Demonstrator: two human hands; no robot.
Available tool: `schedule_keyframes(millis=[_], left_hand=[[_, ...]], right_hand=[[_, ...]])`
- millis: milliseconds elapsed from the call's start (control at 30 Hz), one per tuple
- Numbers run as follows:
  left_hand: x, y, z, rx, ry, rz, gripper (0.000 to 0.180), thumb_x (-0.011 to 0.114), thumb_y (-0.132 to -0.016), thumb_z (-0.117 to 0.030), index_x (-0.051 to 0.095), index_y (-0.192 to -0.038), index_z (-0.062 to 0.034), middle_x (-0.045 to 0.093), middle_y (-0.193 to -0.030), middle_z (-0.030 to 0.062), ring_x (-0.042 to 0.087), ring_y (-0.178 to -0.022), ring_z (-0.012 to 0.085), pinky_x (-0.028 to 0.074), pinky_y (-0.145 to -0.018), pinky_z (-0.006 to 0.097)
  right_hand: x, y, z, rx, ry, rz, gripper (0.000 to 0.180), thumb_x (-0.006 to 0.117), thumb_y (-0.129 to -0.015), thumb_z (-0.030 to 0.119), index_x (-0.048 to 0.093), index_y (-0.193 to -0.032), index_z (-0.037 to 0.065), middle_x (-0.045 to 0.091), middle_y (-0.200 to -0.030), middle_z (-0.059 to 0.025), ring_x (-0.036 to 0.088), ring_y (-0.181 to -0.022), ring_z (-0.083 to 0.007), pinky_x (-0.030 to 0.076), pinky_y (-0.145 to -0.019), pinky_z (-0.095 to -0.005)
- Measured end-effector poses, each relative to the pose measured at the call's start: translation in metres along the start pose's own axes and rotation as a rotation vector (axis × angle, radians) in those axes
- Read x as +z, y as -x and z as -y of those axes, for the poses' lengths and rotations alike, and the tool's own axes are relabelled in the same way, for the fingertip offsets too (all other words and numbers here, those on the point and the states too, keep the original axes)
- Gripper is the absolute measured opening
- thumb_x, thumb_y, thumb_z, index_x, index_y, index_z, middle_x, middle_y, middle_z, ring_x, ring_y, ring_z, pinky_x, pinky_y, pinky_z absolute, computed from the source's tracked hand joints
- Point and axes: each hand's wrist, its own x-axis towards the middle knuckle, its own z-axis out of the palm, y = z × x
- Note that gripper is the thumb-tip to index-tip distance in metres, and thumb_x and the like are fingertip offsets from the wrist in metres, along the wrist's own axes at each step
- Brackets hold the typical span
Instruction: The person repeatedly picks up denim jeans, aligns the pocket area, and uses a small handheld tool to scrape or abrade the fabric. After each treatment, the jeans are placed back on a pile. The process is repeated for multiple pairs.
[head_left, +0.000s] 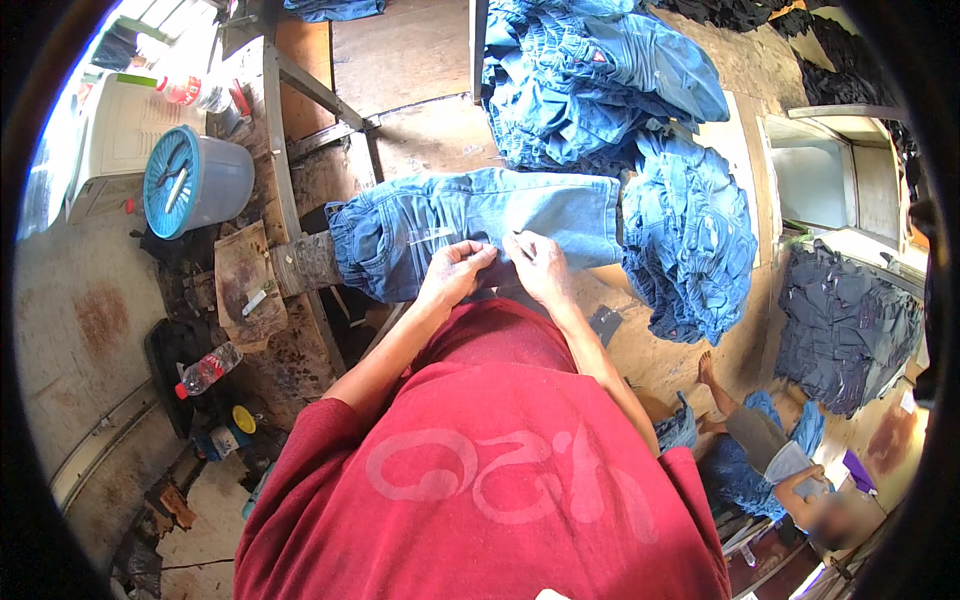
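Note:
A pair of light blue jeans [470, 215] lies flat across the wooden table [420, 130], waistband to the left. My left hand [455, 272] and my right hand [538, 268] meet at the near edge of the jeans, fingers pinching the denim between them. Both forearms come up from my red shirt at the bottom of the view.
A tall pile of blue jeans [600, 80] and a crumpled heap [690, 240] sit to the right. A blue bucket [195, 180] and plastic bottle [208, 370] are at left. Another person [770, 460] sits on the floor at lower right near dark garments [845, 325].

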Motion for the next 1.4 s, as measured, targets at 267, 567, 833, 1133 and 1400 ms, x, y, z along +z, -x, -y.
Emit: schedule_keyframes(millis=[267, 567, 833, 1133, 1400], left_hand=[[-0.008, -0.003, 0.006, 0.051, 0.059, 0.124, 0.020, 0.069, -0.106, -0.029, 0.070, -0.104, -0.0090, 0.061, -0.074, -0.0064, 0.043, -0.052, 0.0028, 0.033, -0.051, 0.022], [-0.024, -0.005, 0.020, -0.044, 0.259, 0.245, 0.018, 0.066, -0.108, -0.027, 0.066, -0.100, -0.0108, 0.059, -0.074, -0.0054, 0.042, -0.051, 0.0032, 0.036, -0.051, 0.023], [-0.006, -0.002, 0.022, 0.102, 0.092, 0.119, 0.018, 0.066, -0.108, -0.028, 0.066, -0.106, -0.0101, 0.064, -0.082, -0.0060, 0.047, -0.056, 0.0013, 0.035, -0.050, 0.021], [-0.003, -0.002, 0.028, 0.188, -0.038, 0.037, 0.023, 0.061, -0.110, -0.031, 0.064, -0.106, -0.0085, 0.060, -0.078, -0.0058, 0.044, -0.056, 0.0028, 0.035, -0.051, 0.023], [-0.013, 0.001, 0.021, 0.018, 0.177, 0.118, 0.025, 0.062, -0.110, -0.032, 0.065, -0.103, -0.0085, 0.059, -0.076, -0.0052, 0.042, -0.055, 0.0033, 0.033, -0.051, 0.024]], right_hand=[[0.003, 0.006, -0.001, 0.041, -0.211, -0.030, 0.040, 0.069, -0.102, 0.033, 0.063, -0.082, -0.001, 0.050, -0.066, -0.0024, 0.043, -0.065, -0.0114, 0.039, -0.060, -0.0360], [-0.002, 0.004, -0.011, 0.065, -0.116, 0.041, 0.030, 0.067, -0.105, 0.030, 0.071, -0.097, 0.001, 0.060, -0.068, -0.0035, 0.055, -0.061, -0.0115, 0.051, -0.060, -0.0368], [-0.016, 0.023, 0.021, 0.056, -0.092, 0.111, 0.029, 0.071, -0.101, 0.030, 0.071, -0.097, 0.001, 0.076, -0.087, -0.0152, 0.074, -0.078, -0.0205, 0.055, -0.070, -0.0366], [0.004, 0.017, -0.012, 0.125, -0.351, 0.148, 0.025, 0.069, -0.103, 0.028, 0.071, -0.098, 0.004, 0.058, -0.069, -0.0001, 0.055, -0.061, -0.0108, 0.046, -0.057, -0.0326], [-0.001, 0.022, -0.020, 0.354, -0.697, 0.241, 0.019, 0.073, -0.102, 0.027, 0.073, -0.100, 0.009, 0.060, -0.078, 0.0057, 0.054, -0.066, -0.0048, 0.046, -0.057, -0.0256]])
